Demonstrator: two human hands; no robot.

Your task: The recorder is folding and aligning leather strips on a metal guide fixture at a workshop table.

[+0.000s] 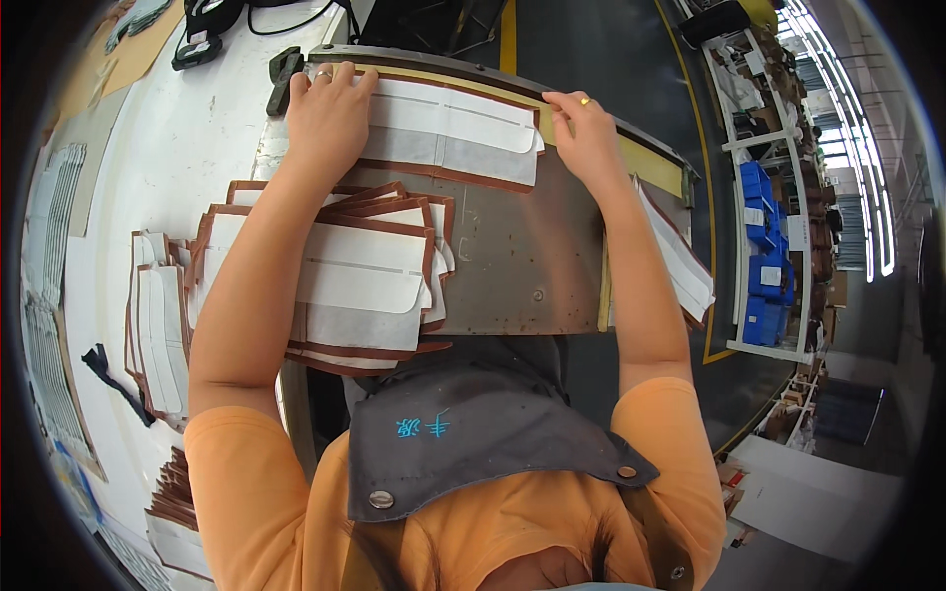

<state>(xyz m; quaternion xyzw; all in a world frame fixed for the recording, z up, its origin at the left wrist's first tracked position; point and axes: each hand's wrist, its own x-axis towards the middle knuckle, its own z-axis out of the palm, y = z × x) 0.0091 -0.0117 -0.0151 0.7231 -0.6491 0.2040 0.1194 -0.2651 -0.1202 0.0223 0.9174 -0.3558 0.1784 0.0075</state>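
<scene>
A white and grey fabric panel (443, 123) with brown edging lies across the metal work plate (503, 261), along its far edge. My left hand (332, 116) is on the panel's far left corner, fingers bent over the edge and pressed down on it. Just past the panel's right end is my right hand (589, 138), index finger reaching toward the yellow strip (645, 169) and thumb apart from it. Nothing shows between those fingers. A stack of similar panels (360, 271) lies by my left forearm, nearest to me on the plate's left side.
More edged panels (158, 325) lie on the white table at left, near a dark cloth strip (116, 382). Another panel (678, 251) hangs at the plate's right side. A black clamp-like block (286, 79) stands at the far left corner. Blue bins (767, 266) fill a shelf at right.
</scene>
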